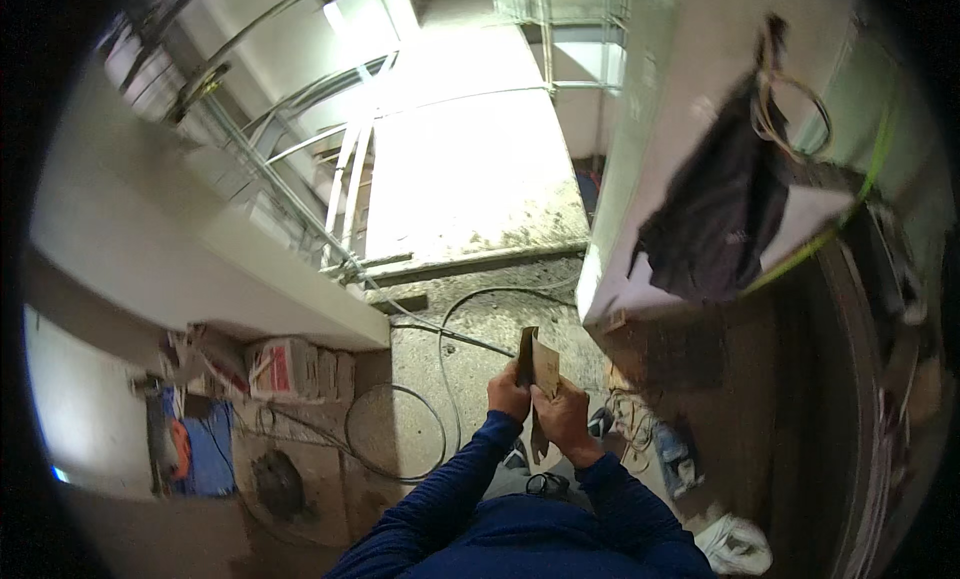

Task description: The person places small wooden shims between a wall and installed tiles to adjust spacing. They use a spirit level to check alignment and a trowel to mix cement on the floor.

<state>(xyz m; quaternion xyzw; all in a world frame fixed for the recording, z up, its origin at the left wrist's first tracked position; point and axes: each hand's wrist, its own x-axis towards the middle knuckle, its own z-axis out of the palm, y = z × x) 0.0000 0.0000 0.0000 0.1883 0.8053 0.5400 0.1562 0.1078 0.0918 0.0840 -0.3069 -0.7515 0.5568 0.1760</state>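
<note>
A stiff folded sheet (545, 365), tan on one face and dark on the other, stands upright between my hands in front of my body. It looks like sandpaper, though its surface is too blurred to be certain. My left hand (508, 395) closes on the dark side at the left. On the right, my right hand (564, 419) grips the tan side, its fingers bent around the lower part. A narrow brown strip hangs below between the hands; whether it belongs to the same sheet I cannot tell.
Black cable (445, 331) loops over the concrete floor ahead and left. A dark garment (715, 199) hangs on the right wall. Stacked packs (290, 369) and an orange tool (180, 449) on blue material lie left. A white bag (735, 544) sits low right. Metal poles (250, 144) stand beyond.
</note>
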